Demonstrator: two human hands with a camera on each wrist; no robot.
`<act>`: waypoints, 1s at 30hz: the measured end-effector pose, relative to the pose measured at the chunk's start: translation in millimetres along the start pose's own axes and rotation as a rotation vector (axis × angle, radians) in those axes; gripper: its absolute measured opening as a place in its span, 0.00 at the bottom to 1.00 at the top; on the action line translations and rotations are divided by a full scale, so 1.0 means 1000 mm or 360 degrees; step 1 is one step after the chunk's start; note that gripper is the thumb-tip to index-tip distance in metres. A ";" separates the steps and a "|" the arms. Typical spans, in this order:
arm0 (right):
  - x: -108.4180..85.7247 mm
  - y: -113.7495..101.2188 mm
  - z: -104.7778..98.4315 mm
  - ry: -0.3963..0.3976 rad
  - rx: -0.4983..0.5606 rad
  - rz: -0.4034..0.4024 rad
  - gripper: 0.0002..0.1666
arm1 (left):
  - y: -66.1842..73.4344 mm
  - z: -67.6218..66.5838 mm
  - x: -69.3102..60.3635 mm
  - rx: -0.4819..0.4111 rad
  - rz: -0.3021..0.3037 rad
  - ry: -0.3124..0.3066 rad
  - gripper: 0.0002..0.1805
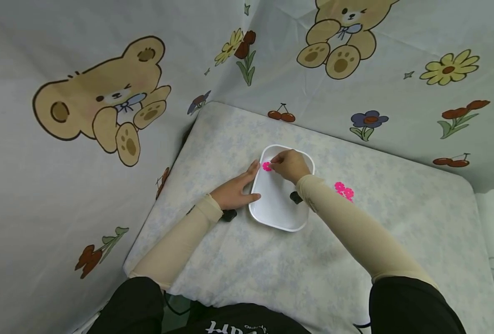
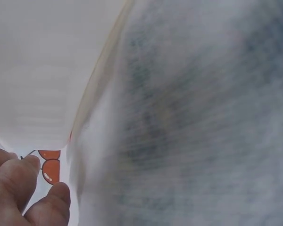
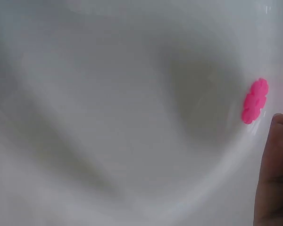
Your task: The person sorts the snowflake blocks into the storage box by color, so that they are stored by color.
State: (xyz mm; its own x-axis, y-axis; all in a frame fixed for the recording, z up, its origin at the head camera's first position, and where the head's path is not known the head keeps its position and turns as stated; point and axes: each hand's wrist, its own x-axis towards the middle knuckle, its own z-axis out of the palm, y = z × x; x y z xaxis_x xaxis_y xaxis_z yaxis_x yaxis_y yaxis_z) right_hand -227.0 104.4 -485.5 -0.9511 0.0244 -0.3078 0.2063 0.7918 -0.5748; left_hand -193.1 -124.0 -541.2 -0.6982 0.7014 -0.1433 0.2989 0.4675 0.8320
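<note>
A white rounded tray (image 1: 277, 211) lies on the table in the head view. My left hand (image 1: 235, 191) rests against its left side, fingers and thumb spread, the thumb tip over the rim. Over the tray's far part is my right hand (image 1: 290, 165), its fingertips beside a pink flower-shaped piece (image 1: 266, 166). In the right wrist view this flower piece (image 3: 255, 101) stands tilted at the tray's curved wall, with a small gap to one straight finger (image 3: 276, 160). The left wrist view shows fingertips (image 2: 28, 176) near the pale tray side (image 2: 33, 84).
Several more pink flower-shaped pieces (image 1: 344, 190) lie in a cluster right of the tray, partly behind the right forearm. A pale patterned cloth (image 1: 213, 260) covers the table. Curtains with printed bears (image 1: 121, 99) hang at the left and back.
</note>
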 end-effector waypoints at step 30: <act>-0.032 0.016 -0.043 -0.0010 0.0093 0.0101 0.12 | 0.006 0.003 -0.001 0.0032 -0.0049 0.0026 0.51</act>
State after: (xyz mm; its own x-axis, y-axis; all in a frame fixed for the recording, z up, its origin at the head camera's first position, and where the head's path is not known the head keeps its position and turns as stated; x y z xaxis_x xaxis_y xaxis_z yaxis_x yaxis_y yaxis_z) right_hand -203.4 142.4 -452.8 -0.9344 0.0695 -0.3494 0.2794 0.7517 -0.5974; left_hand -189.4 -120.5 -537.8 -0.7176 0.6778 -0.1599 0.2901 0.4997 0.8162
